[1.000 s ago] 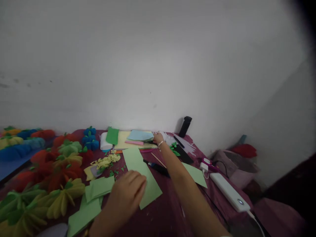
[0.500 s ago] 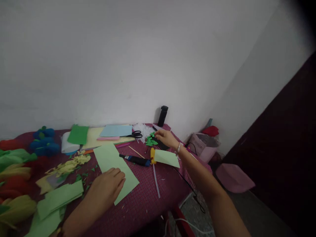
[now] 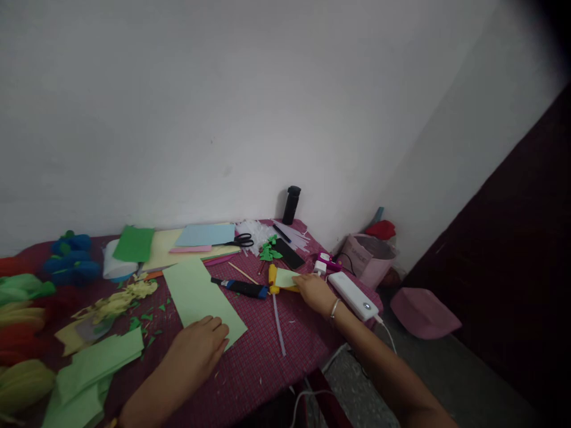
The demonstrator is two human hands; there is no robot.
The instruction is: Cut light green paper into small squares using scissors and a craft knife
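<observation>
My left hand [image 3: 200, 345] rests on the lower part of a long light green paper sheet [image 3: 196, 291], fingers loosely bent, holding nothing I can see. My right hand [image 3: 313, 292] is closed at the right end of a small light green paper piece [image 3: 285, 277], its fingertips on the edge. That piece lies over a yellow glue gun [image 3: 272, 279], covering part of its body. A clear glue stick [image 3: 278, 327] lies below the gun. To its left is a black and blue cutter knife [image 3: 243, 289]. Green paper leaves [image 3: 270, 249] sit in a small pile behind.
Scissors [image 3: 242, 239], coloured paper [image 3: 205, 235] and a black phone [image 3: 289, 254] lie toward the wall. A black bottle [image 3: 291, 205] stands at the back corner. A white power bank [image 3: 354, 295] is by the right edge. Folded green paper [image 3: 100, 362] and tissue bundles [image 3: 24, 339] lie left.
My right hand has come down and nearer from the green leaves to the small paper piece, uncovering the phone. My left hand stays on the long sheet. The view has shifted slightly.
</observation>
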